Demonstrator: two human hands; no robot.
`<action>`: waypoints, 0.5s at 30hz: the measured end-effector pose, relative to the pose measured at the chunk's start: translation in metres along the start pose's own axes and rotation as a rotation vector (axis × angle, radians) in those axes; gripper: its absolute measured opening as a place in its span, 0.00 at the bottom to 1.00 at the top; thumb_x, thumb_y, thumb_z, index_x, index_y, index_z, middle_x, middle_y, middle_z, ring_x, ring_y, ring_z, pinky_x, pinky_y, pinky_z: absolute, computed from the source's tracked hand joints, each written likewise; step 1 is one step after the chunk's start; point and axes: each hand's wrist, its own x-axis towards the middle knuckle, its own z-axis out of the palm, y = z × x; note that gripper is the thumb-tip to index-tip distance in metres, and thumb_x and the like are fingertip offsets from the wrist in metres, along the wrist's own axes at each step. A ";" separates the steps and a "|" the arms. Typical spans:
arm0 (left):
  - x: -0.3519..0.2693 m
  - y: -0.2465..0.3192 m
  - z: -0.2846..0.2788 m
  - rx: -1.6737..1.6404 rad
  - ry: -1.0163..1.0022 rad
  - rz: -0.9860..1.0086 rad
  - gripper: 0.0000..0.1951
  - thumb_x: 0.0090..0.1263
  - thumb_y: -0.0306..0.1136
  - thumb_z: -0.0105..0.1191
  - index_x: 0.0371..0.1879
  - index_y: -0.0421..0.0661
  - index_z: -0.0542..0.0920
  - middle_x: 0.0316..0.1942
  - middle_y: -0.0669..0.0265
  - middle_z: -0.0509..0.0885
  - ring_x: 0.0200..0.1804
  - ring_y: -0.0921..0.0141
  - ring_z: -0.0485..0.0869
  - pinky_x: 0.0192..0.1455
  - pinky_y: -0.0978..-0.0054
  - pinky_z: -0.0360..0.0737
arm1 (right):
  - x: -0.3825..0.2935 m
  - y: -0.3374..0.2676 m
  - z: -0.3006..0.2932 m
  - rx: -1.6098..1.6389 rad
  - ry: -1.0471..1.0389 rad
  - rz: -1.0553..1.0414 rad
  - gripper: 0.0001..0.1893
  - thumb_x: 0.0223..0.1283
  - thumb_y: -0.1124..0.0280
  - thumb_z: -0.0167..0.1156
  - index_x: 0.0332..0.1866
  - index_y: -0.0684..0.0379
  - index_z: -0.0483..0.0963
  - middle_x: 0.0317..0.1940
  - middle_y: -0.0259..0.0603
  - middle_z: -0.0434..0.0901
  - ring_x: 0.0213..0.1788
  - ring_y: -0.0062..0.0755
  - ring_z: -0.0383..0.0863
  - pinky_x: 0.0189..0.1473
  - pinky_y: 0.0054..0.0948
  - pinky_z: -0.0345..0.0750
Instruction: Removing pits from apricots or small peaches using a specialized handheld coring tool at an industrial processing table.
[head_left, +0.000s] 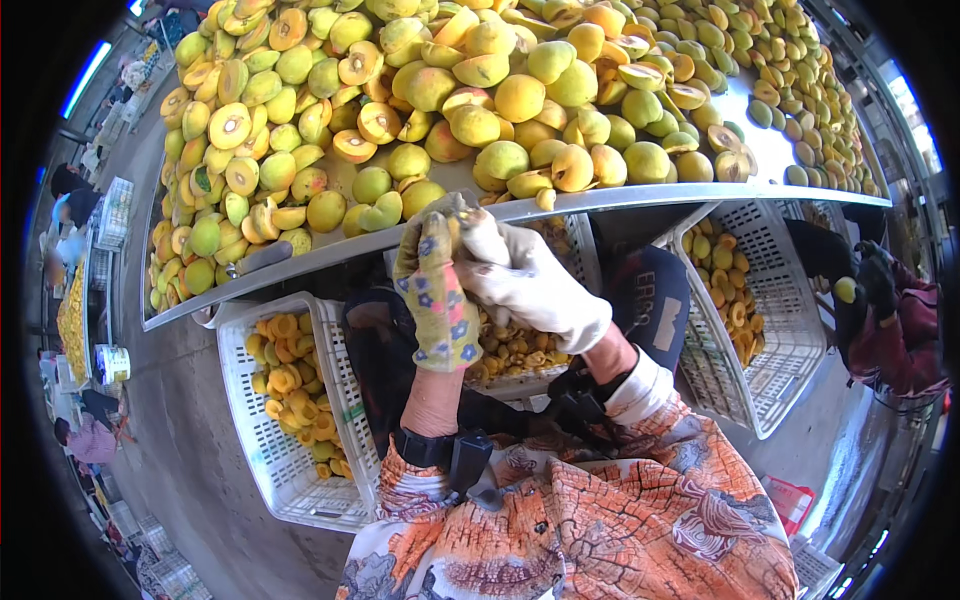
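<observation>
My left hand (439, 300), in a yellow floral glove, and my right hand (525, 274), in a white glove, meet just over the near metal edge of a table (600, 198). Between the curled fingers shows a small yellow-orange piece of fruit (455, 229), apparently in the left hand. The right fingers are bent close against it; blur and the glove hide whatever they hold. Heaped on the table in front are yellow-green stone fruits (519, 98), like apricots or peaches, many cut open with their pits showing. One small yellow piece (546, 199) rests on the edge.
A grey-handled tool (264, 257) lies at the table's left edge. White plastic crates with fruit halves stand left (240, 442) and right (772, 409). Between my knees, another crate (525, 388) holds pits and scraps. A co-worker's gloved hand (876, 277) is at far right.
</observation>
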 end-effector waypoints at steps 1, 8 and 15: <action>0.003 -0.001 0.003 -0.092 0.007 -0.058 0.17 0.73 0.38 0.51 0.52 0.37 0.76 0.46 0.61 0.82 0.47 0.70 0.82 0.53 0.73 0.78 | -0.012 -0.021 -0.009 0.012 -0.047 0.308 0.16 0.56 0.70 0.63 0.45 0.66 0.71 0.33 0.32 0.77 0.37 0.30 0.79 0.44 0.31 0.77; 0.010 0.027 -0.015 -0.456 -0.095 -0.260 0.20 0.72 0.42 0.51 0.53 0.38 0.75 0.49 0.55 0.80 0.55 0.60 0.78 0.62 0.60 0.75 | -0.022 -0.001 -0.015 -0.538 0.143 -0.055 0.20 0.64 0.60 0.58 0.53 0.64 0.69 0.31 0.34 0.77 0.32 0.25 0.77 0.35 0.28 0.74; -0.005 0.026 -0.006 -0.203 -0.099 -0.104 0.22 0.72 0.45 0.48 0.52 0.37 0.74 0.50 0.55 0.79 0.55 0.61 0.78 0.62 0.60 0.75 | -0.017 0.013 0.006 -0.313 -0.007 -0.042 0.21 0.64 0.57 0.59 0.49 0.68 0.73 0.34 0.40 0.80 0.38 0.21 0.75 0.42 0.27 0.75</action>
